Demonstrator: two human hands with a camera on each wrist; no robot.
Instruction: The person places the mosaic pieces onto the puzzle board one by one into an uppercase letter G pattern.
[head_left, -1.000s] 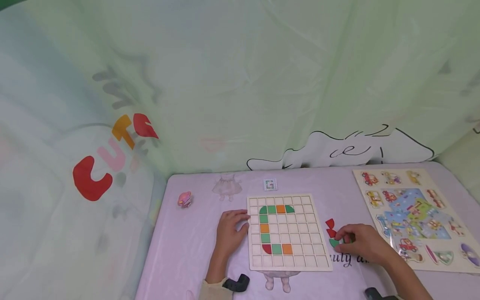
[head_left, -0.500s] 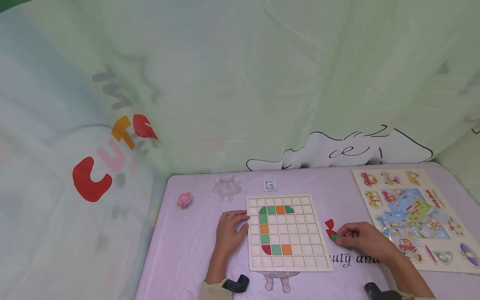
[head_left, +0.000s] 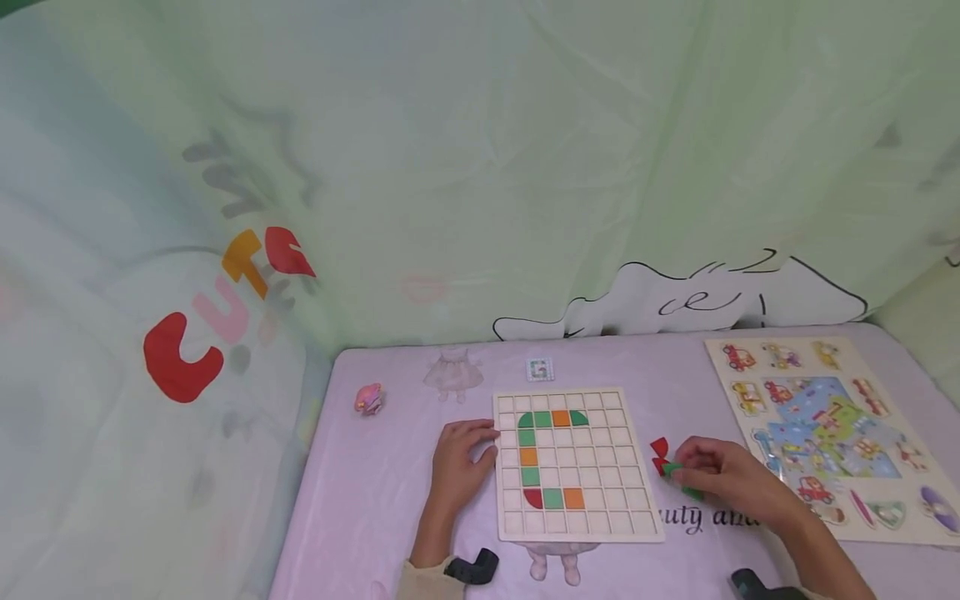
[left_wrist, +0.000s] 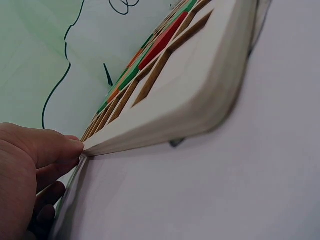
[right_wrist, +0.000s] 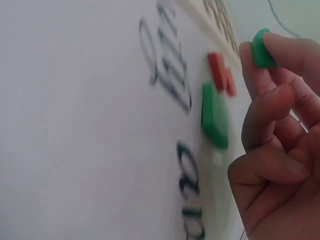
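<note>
My right hand [head_left: 727,479] pinches a small green puzzle piece [right_wrist: 262,49] between thumb and index finger, with the other fingers curled in. Below it, another green piece [right_wrist: 214,115] lies on the table beside red pieces [head_left: 659,447]. To their left is a pale wooden grid board [head_left: 611,525]. Green, orange and red pieces form a C-like outline in its cells, including an orange square [head_left: 574,498] at the lower end. My left hand [head_left: 461,467] rests at the board's left edge, thumb and fingertips touching it in the left wrist view.
A small patterned card [head_left: 540,370] lies behind the board. At the back left sits a pink toy figure [head_left: 368,399]. A large picture puzzle [head_left: 832,425] with vehicles takes up the right side. Printed curtains [head_left: 480,183] close off the back and left.
My right hand has picked up a green piece from the small pile and drawn it slightly up off the table. The left hand and the board have stayed in place.
</note>
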